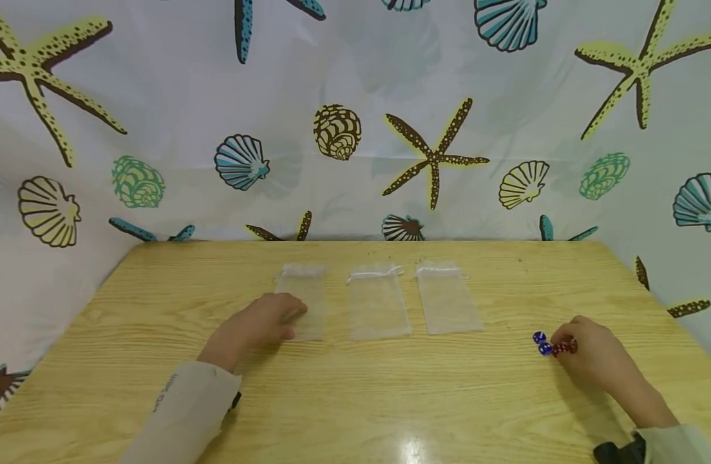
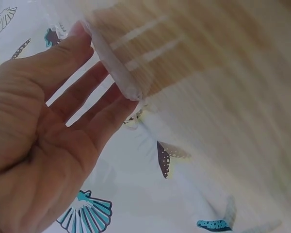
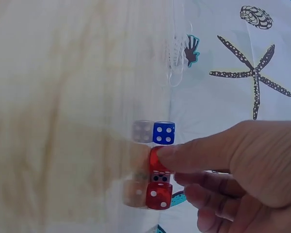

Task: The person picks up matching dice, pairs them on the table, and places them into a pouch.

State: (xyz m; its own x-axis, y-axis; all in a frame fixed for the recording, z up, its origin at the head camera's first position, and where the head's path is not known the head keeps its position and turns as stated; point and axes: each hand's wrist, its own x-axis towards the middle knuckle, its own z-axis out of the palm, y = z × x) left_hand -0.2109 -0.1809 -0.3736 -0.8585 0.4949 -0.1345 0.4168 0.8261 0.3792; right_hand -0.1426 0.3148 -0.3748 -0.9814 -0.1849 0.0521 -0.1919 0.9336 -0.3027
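On the left of the table my left hand (image 1: 263, 319) rests at a sheer white drawstring pouch (image 1: 308, 283). In the left wrist view its thumb and fingers are spread along the edge of the pouch (image 2: 111, 63). My right hand (image 1: 590, 351) is over a small group of dice at the right. Its thumb and fingers pinch a red die (image 3: 156, 162), partly hidden by the thumb. Another red die (image 3: 159, 195) lies beside it, and blue dice (image 1: 542, 344) sit just left of the fingers.
Two more sheer pouches lie flat, one in the middle (image 1: 380, 306) and one right of it (image 1: 450, 303). The wooden table (image 1: 355, 393) ends at a white cloth (image 1: 181, 84) printed with shells and starfish, which also hangs along both sides.
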